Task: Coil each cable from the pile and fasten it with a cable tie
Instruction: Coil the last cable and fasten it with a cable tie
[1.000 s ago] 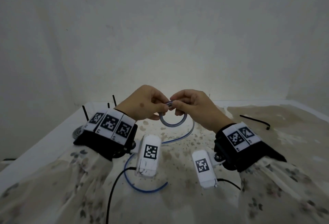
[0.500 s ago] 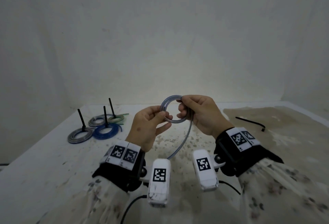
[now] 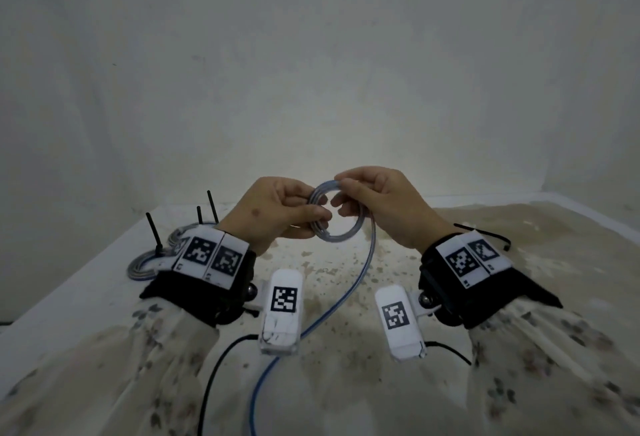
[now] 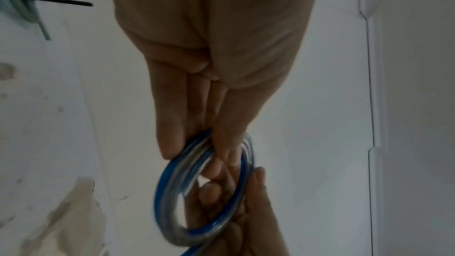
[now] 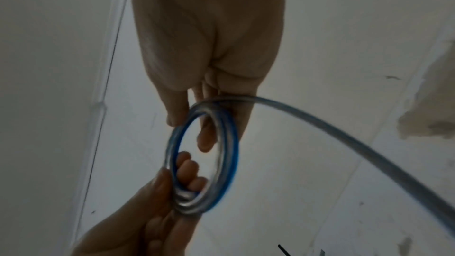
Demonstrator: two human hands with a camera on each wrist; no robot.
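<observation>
Both hands pinch cable coil (image 3: pixel 334 217) between them, above table.

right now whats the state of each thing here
blue cable: partly coiled, tail hanging loose
left hand: pinches the coil
right hand: pinches the coil's top
grey coil: coiled, lying on the table
black tie: loose on the table

White tabletop (image 3: pixel 86 283), stained tan-brown across middle and right side. Plain white wall (image 3: pixel 311 72) behind, few dark smudges near top. Floral sleeves (image 3: pixel 104 366) at bottom edge. Black wrist straps (image 3: pixel 207 297) carrying white tag blocks (image 3: pixel 282 311). Thin black wire (image 3: pixel 214 376) trailing beneath left block.
</observation>
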